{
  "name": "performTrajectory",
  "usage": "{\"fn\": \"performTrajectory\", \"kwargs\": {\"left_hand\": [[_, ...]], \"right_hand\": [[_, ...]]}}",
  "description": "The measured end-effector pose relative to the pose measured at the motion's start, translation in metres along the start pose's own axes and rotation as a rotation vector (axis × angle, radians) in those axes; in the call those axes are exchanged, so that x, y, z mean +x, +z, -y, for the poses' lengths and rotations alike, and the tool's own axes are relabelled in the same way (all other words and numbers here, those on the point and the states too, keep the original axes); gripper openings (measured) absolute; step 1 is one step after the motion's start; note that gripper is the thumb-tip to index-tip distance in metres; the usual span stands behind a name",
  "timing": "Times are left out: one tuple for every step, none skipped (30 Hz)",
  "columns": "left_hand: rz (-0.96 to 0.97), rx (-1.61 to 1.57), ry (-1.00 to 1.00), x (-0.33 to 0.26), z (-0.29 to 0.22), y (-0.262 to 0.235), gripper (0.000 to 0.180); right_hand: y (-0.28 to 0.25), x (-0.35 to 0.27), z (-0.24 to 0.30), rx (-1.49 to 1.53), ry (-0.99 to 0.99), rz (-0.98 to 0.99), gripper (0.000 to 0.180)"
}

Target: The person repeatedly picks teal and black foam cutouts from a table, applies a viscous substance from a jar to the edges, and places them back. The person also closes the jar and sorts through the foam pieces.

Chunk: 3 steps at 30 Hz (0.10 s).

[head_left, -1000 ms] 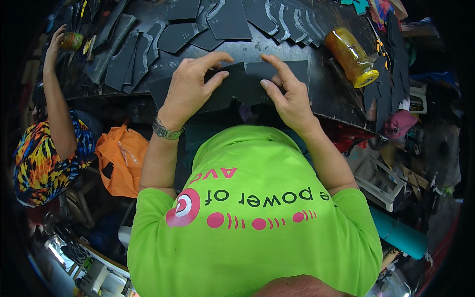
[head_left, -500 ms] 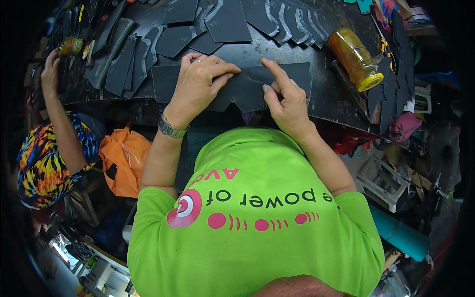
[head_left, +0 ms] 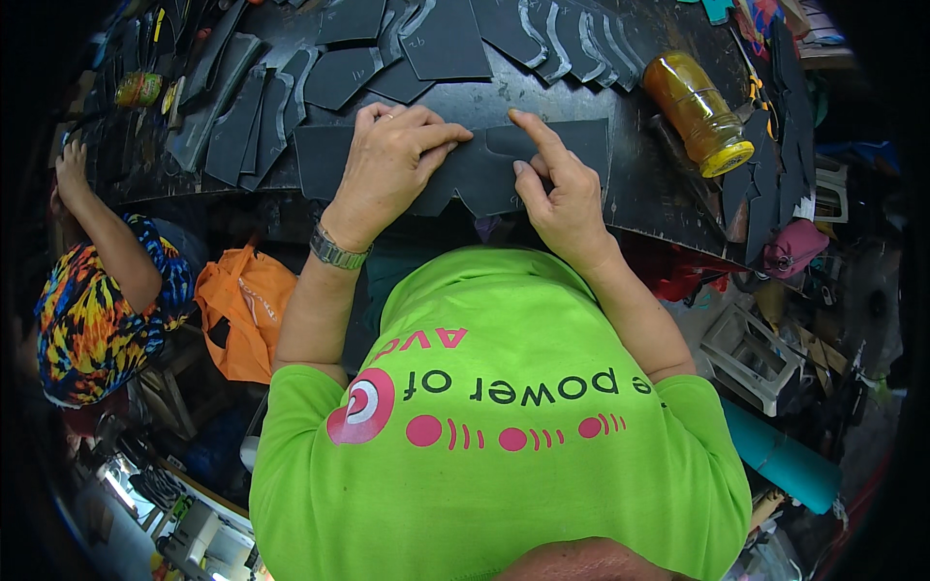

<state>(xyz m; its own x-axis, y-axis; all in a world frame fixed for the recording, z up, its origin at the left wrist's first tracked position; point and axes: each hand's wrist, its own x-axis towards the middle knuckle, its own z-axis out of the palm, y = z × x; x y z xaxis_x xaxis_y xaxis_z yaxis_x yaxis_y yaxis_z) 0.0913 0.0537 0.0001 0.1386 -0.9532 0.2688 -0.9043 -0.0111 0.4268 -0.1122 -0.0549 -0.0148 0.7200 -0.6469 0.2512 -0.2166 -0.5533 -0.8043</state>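
Both hands work on one dark grey cut sheet piece (head_left: 465,169) lying flat at the near edge of the black tabletop (head_left: 630,208), just ahead of the person's green shirt (head_left: 504,407). Left hand (head_left: 387,165) lies palm-down across the piece's left half, fingers (head_left: 436,136) spread and flat, grasping nothing, apparently pinning it so it does not slide. Right hand (head_left: 557,189) sits on the right half with the index finger stretched out, tip pressing near the upper edge where a second, overlapping dark layer seems to sit; the other fingers are curled in, gripping nothing I can see. Looks like pressing or aligning two layers together, hence the flat hold. More cut dark pieces (head_left: 291,87) fan out across the far tabletop, well apart from the hands, probably laid out singly to stay sorted. An amber jar with a yellow lid (head_left: 697,111) lies tilted to the right, within reach. A co-worker's arm (head_left: 102,232) in a multicoloured sleeve reaches up to the tabletop's left end. An orange bag (head_left: 242,310) hangs below the left forearm.
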Motion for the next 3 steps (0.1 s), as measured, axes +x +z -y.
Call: {"fn": "performTrajectory", "kwargs": {"left_hand": [[0.013, 0.011, 0.005, 0.0001, 0.0000, -0.0006, 0.017], [0.025, 0.025, 0.004, 0.0004, -0.0003, -0.0008, 0.018], [0.033, 0.036, 0.007, 0.0006, -0.0008, -0.0008, 0.019]], "right_hand": [[0.0008, 0.0002, -0.0010, -0.003, -0.018, -0.008, 0.059], [0.0015, 0.0003, -0.0022, -0.005, -0.039, -0.020, 0.060], [0.0021, 0.0000, -0.0032, -0.013, -0.047, -0.022, 0.060]]}}
